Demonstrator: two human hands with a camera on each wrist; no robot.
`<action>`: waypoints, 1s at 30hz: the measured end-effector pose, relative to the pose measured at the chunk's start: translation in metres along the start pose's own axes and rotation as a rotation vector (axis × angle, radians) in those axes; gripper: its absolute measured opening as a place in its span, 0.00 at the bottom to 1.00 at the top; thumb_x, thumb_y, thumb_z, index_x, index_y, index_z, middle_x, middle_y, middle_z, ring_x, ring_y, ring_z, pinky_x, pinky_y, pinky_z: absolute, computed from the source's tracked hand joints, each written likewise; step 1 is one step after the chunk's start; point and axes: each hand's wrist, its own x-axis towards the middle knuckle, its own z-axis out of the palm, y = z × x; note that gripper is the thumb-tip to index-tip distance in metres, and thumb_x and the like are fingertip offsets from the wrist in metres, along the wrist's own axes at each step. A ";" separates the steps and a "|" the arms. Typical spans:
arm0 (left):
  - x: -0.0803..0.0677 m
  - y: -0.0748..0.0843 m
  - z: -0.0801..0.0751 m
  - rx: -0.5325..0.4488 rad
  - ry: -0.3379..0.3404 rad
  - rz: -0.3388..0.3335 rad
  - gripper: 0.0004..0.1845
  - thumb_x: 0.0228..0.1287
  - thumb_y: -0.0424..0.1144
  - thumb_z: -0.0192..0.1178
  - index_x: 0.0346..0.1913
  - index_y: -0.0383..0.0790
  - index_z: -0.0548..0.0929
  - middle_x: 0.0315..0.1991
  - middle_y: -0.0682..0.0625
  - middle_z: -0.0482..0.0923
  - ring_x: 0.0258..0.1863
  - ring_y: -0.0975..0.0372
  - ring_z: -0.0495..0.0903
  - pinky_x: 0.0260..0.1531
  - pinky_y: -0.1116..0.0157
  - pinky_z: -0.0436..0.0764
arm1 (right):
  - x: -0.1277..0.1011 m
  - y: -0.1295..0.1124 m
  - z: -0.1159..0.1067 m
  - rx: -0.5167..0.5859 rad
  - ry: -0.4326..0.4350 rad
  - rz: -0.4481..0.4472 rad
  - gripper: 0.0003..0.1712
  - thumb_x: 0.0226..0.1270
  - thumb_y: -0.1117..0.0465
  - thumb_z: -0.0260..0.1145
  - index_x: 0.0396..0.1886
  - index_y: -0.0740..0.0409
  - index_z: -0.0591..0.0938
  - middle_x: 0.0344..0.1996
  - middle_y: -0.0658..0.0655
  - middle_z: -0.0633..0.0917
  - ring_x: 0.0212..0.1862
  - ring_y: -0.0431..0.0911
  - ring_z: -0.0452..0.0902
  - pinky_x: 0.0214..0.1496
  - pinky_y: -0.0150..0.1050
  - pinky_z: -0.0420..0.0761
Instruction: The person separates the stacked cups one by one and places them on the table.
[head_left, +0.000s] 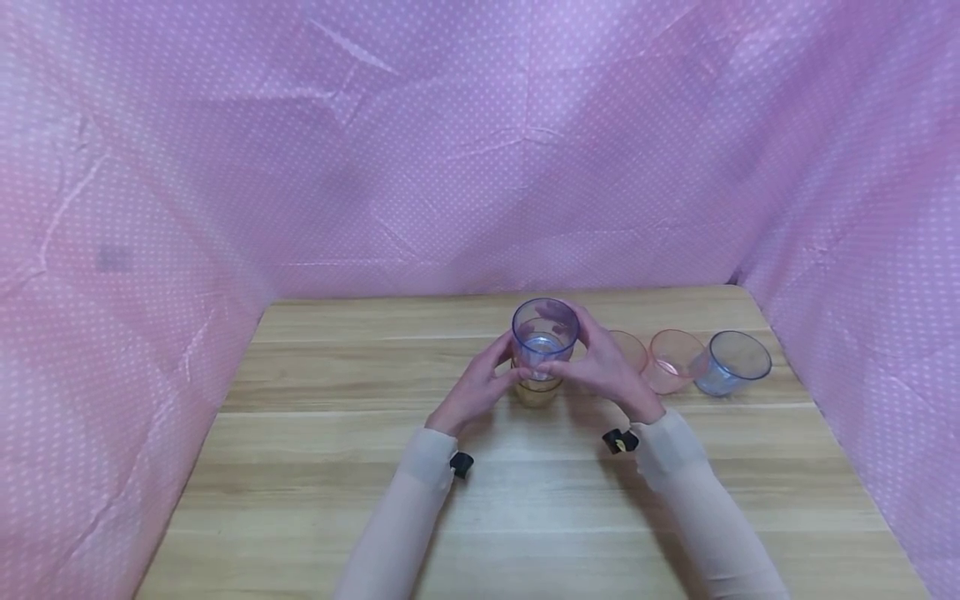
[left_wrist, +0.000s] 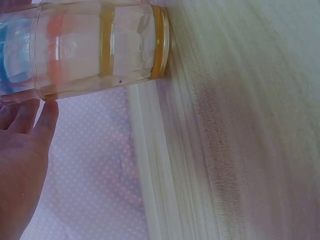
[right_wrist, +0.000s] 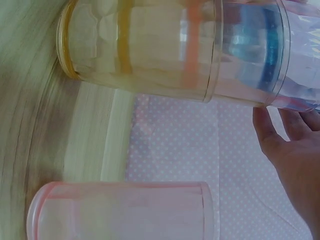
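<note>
A nested stack of clear tinted cups stands upright on the table, with a yellow cup [head_left: 536,397] lowest and a bluish-purple cup [head_left: 546,340] on top. Orange and blue bands show through the yellow wall [left_wrist: 132,45] in the left wrist view. My left hand [head_left: 477,385] holds the stack from the left, its fingertips close to the yellow cup's rim. From the right, my right hand [head_left: 606,367] grips the top cup, thumb across its near side. In the right wrist view, its fingertips [right_wrist: 265,127] are at the upper cups' rims.
To the right of the stack, two pink cups [head_left: 666,382] and a grey-blue cup [head_left: 720,382] stand upright in a row. The wooden table [head_left: 337,467] is bounded at the back and sides by a pink dotted cloth [head_left: 420,192].
</note>
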 end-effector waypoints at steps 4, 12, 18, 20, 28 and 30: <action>0.000 -0.001 0.000 -0.017 0.001 -0.006 0.39 0.75 0.48 0.62 0.83 0.55 0.57 0.74 0.44 0.70 0.74 0.50 0.68 0.74 0.45 0.67 | 0.001 -0.002 0.000 0.018 0.022 -0.033 0.50 0.54 0.72 0.80 0.77 0.56 0.67 0.72 0.60 0.75 0.71 0.54 0.70 0.73 0.43 0.68; -0.001 0.000 0.000 -0.015 0.013 -0.026 0.40 0.75 0.47 0.62 0.83 0.52 0.56 0.75 0.43 0.69 0.74 0.49 0.68 0.74 0.46 0.67 | 0.003 -0.013 0.000 0.058 0.073 -0.100 0.52 0.52 0.77 0.79 0.76 0.61 0.66 0.71 0.61 0.75 0.72 0.53 0.69 0.73 0.44 0.72; -0.003 0.000 0.001 -0.019 0.018 -0.035 0.39 0.75 0.47 0.62 0.83 0.52 0.57 0.76 0.45 0.68 0.74 0.49 0.68 0.74 0.48 0.67 | 0.000 -0.021 0.000 0.083 0.108 -0.133 0.53 0.51 0.82 0.77 0.77 0.63 0.65 0.70 0.65 0.75 0.72 0.53 0.69 0.73 0.49 0.72; -0.004 0.000 0.002 -0.016 0.020 -0.036 0.39 0.75 0.47 0.62 0.83 0.53 0.57 0.76 0.45 0.67 0.74 0.49 0.68 0.74 0.48 0.67 | -0.001 -0.023 0.000 0.096 0.123 -0.143 0.53 0.50 0.82 0.77 0.76 0.64 0.64 0.70 0.66 0.75 0.72 0.52 0.69 0.73 0.45 0.73; -0.004 -0.001 0.003 -0.024 0.017 -0.003 0.39 0.75 0.48 0.61 0.83 0.59 0.57 0.79 0.47 0.63 0.73 0.46 0.68 0.71 0.44 0.71 | -0.010 -0.036 -0.004 0.172 0.177 -0.224 0.54 0.48 0.83 0.77 0.76 0.67 0.65 0.70 0.68 0.74 0.72 0.53 0.69 0.73 0.43 0.72; -0.004 0.000 0.003 -0.027 0.014 0.007 0.39 0.74 0.47 0.61 0.83 0.58 0.58 0.80 0.47 0.61 0.74 0.45 0.68 0.70 0.44 0.72 | -0.012 -0.038 -0.005 0.183 0.191 -0.250 0.54 0.48 0.82 0.78 0.76 0.68 0.65 0.69 0.69 0.74 0.72 0.53 0.69 0.73 0.43 0.73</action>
